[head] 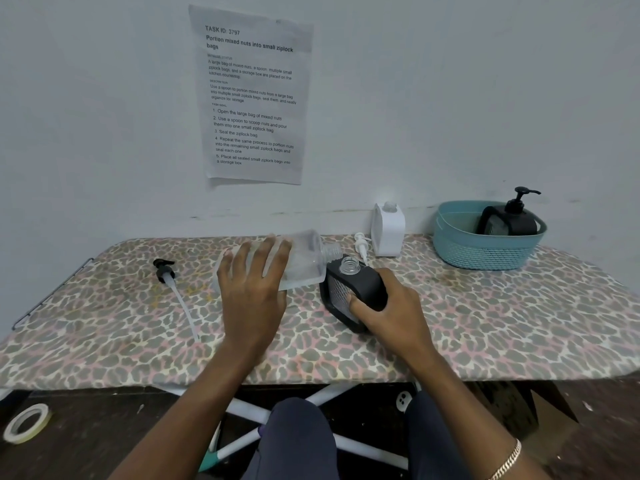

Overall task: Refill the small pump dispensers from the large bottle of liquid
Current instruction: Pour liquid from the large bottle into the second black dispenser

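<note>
My left hand grips the large clear bottle, tipped on its side with its open neck pointing right, just above the mouth of a black dispenser. My right hand holds that black dispenser on the table, leaning left, its pump removed and its glass neck open. A black pump head with a long white tube lies on the table to the left. A white dispenser stands open at the back, with its white pump lying beside it.
A teal basket at the back right holds another black dispenser with its pump on. The table has a leopard-print cover. A paper sheet hangs on the wall. A tape roll lies on the floor.
</note>
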A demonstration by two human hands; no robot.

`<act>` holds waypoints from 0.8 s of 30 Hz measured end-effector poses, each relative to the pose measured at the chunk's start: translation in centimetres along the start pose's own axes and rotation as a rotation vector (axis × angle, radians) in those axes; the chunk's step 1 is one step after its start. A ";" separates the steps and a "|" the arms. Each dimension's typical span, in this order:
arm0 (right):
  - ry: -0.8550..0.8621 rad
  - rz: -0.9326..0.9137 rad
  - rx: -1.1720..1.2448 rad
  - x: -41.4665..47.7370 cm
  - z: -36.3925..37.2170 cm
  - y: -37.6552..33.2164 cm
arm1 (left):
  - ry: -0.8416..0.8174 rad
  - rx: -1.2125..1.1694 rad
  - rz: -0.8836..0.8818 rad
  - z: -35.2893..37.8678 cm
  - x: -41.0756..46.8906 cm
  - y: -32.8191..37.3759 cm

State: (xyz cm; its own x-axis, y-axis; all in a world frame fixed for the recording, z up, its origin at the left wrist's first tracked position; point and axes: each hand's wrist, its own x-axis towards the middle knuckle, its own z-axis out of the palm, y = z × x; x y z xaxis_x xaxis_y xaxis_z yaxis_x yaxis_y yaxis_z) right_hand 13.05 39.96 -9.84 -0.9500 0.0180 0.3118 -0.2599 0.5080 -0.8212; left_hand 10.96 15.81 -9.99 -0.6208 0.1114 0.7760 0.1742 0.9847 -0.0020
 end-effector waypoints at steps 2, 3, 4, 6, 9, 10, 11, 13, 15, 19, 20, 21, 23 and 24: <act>-0.003 0.000 -0.001 0.0 -0.1 0.0 | 0.000 0.006 0.003 0.0 0.1 0.0; -0.004 0.001 -0.003 0.0 -0.1 0.0 | 0.000 0.010 0.007 0.0 0.2 0.0; -0.003 0.001 -0.005 0.0 -0.1 0.1 | 0.001 0.014 0.009 0.0 0.3 0.0; 0.000 0.001 -0.005 0.0 -0.1 0.2 | 0.000 0.020 0.012 -0.1 0.4 -0.1; 0.000 0.002 0.004 0.0 -0.2 0.2 | -0.003 0.029 0.016 -0.1 0.4 -0.1; -0.003 0.003 0.004 0.0 -0.2 0.2 | -0.003 0.032 0.018 -0.1 0.4 -0.1; -0.005 0.003 0.005 0.0 -0.2 0.1 | -0.002 0.035 0.021 -0.1 0.4 -0.1; -0.007 0.003 0.006 0.0 -0.2 0.1 | 0.002 0.042 0.027 -0.1 0.5 -0.2; -0.006 0.002 0.004 0.0 -0.2 0.2 | 0.004 0.051 0.033 -0.1 0.6 -0.2; -0.006 0.008 0.008 0.0 -0.2 0.3 | -0.004 0.060 0.044 -0.3 0.6 -0.2; -0.006 0.009 0.010 0.0 -0.2 0.3 | -0.001 0.060 0.047 -0.3 0.6 -0.2; -0.007 0.010 0.013 0.0 -0.2 0.3 | 0.004 0.059 0.048 -0.3 0.7 -0.2; -0.008 0.009 0.018 0.1 -0.2 0.3 | 0.011 0.055 0.048 -0.3 0.8 -0.2; -0.009 0.008 0.017 0.1 -0.2 0.3 | 0.012 0.055 0.049 -0.3 0.8 -0.1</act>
State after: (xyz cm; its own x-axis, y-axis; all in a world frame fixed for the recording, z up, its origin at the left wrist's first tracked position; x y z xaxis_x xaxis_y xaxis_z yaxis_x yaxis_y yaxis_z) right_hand 12.96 40.28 -9.93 -0.9536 0.0146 0.3009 -0.2549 0.4931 -0.8318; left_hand 10.67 15.73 -9.15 -0.6029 0.1586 0.7819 0.1616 0.9840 -0.0749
